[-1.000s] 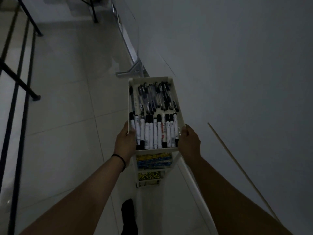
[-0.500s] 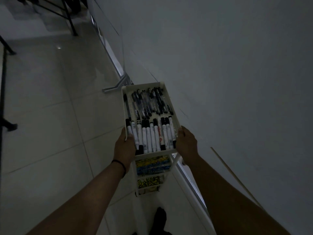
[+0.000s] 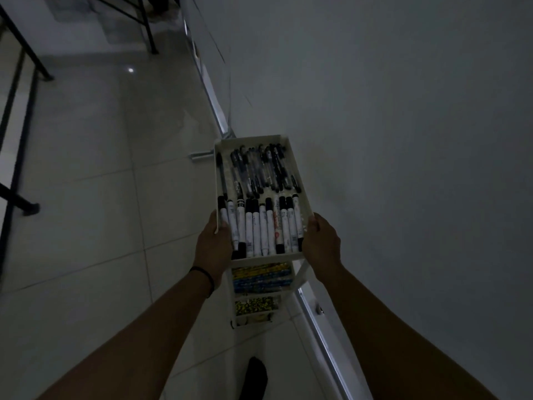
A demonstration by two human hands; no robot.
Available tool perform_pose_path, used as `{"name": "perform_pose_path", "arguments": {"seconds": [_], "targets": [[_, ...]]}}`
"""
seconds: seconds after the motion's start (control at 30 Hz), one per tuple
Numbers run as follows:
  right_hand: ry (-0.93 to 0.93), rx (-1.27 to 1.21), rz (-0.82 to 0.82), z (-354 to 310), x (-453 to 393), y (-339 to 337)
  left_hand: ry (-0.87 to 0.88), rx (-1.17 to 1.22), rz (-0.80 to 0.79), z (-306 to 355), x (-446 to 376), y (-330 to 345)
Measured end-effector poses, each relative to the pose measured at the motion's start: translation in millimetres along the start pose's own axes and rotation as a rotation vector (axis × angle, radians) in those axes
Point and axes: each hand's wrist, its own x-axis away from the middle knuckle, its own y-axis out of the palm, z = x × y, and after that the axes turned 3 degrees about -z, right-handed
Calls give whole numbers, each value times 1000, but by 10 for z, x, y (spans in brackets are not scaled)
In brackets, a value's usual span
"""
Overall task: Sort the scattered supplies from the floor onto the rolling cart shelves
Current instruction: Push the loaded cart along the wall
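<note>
A narrow white rolling cart (image 3: 300,180) stands against the wall, seen from above in dim light. Its top shelf holds a row of white markers with black caps (image 3: 261,226) near me and several dark pens (image 3: 259,168) farther back. The middle shelf carries blue and yellow patterned items (image 3: 261,277), and the lowest shelf holds small yellow and dark pieces (image 3: 253,305). My left hand (image 3: 212,245) grips the top shelf's left rim. My right hand (image 3: 321,241) grips its right rim.
A grey wall (image 3: 389,140) runs along the right with a metal floor rail (image 3: 320,321) at its base. Pale floor tiles (image 3: 101,212) spread to the left. Black metal furniture legs (image 3: 17,197) stand at far left and top. My dark foot (image 3: 255,373) shows below.
The view has shifted along the wall while both hands keep their hold on the cart's top shelf; the black legs at left have moved outward in the frame.
</note>
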Motion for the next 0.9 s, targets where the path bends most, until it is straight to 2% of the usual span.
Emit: {"name": "perform_pose_path", "arguments": {"seconds": [0.37, 0.9], "targets": [[1, -19, 4, -355, -782, 101, 29, 9, -9, 310, -750, 162], [31, -13, 60, -768, -1766, 320, -60, -61, -34, 618, -1826, 332]]}}
